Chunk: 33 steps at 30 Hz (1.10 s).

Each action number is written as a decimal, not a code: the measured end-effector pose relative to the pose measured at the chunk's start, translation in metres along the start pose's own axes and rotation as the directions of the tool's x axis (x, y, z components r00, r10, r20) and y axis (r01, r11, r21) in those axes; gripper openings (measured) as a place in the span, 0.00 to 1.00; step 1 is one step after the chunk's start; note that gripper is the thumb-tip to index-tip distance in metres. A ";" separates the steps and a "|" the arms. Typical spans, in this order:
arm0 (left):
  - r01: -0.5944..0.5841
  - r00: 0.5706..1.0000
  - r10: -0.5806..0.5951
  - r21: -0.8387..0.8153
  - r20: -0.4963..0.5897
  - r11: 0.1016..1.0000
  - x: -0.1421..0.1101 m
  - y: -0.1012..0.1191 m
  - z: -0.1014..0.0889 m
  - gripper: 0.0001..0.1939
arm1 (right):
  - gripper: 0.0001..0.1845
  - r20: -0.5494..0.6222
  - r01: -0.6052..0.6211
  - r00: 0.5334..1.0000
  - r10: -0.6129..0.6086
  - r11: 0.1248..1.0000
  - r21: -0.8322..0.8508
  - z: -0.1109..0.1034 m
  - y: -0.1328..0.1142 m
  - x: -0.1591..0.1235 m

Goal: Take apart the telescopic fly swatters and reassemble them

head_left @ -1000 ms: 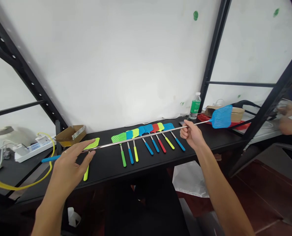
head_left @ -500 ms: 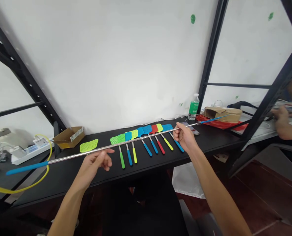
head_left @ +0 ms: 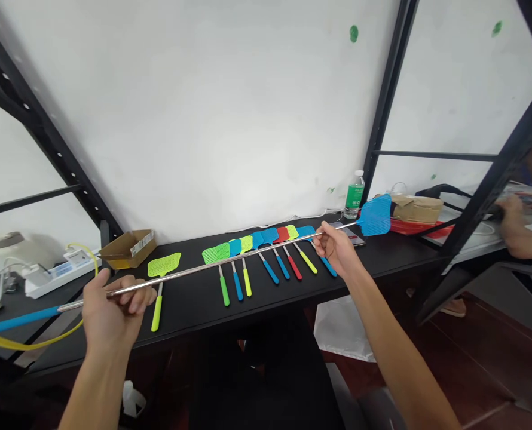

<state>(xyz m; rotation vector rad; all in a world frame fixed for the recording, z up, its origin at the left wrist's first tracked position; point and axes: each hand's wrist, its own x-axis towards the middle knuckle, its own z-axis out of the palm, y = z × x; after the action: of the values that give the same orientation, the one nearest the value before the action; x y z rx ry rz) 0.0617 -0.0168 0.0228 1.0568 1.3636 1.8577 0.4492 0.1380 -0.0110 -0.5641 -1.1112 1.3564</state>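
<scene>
A blue fly swatter [head_left: 376, 215] with a long extended metal shaft lies across both my hands above the table, its blue handle at the far left. My right hand [head_left: 335, 248] pinches the shaft near the swatter's head. Toward the handle end, my left hand [head_left: 116, 304] has its fingers curled round the shaft. Below the shaft, several short fly swatters [head_left: 277, 234] in green, blue, yellow and red lie in a row, heads overlapping, handles toward me. A yellow-green fly swatter [head_left: 157, 310] lies apart on the left, partly crossed by the shaft.
The black table [head_left: 194, 316] stands against a white wall. An open cardboard box [head_left: 129, 251] and a power strip [head_left: 62, 275] are at left. A water bottle [head_left: 354, 196], a red bag [head_left: 404, 228] and another carton [head_left: 418, 209] are at right, with a person's arm [head_left: 519, 230] beyond.
My left hand has moved left along the shaft, its fingers now curled round it. The long swatter has rolled, so its blue head now faces me instead of edge-on.
</scene>
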 end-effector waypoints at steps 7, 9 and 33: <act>-0.062 0.993 0.061 -0.012 -0.101 0.998 0.003 -0.001 -0.008 0.23 | 0.20 -0.104 0.112 0.991 -0.085 0.950 0.290 -0.010 -0.012 0.002; -0.031 0.997 0.027 -0.058 -0.078 0.998 0.003 -0.001 -0.006 0.23 | 0.20 -0.113 0.136 0.988 -0.101 0.923 0.361 -0.011 -0.016 0.000; -0.020 0.978 -0.035 -0.262 -0.205 0.965 0.020 -0.014 -0.017 0.24 | 0.25 -0.294 0.377 0.922 -0.252 0.759 0.532 -0.029 -0.026 -0.002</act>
<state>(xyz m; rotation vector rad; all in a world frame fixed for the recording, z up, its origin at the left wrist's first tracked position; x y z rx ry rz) 0.0367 -0.0042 0.0115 0.7380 1.1871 2.1220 0.4872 0.1389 -0.0017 -0.0493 -0.5357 1.2189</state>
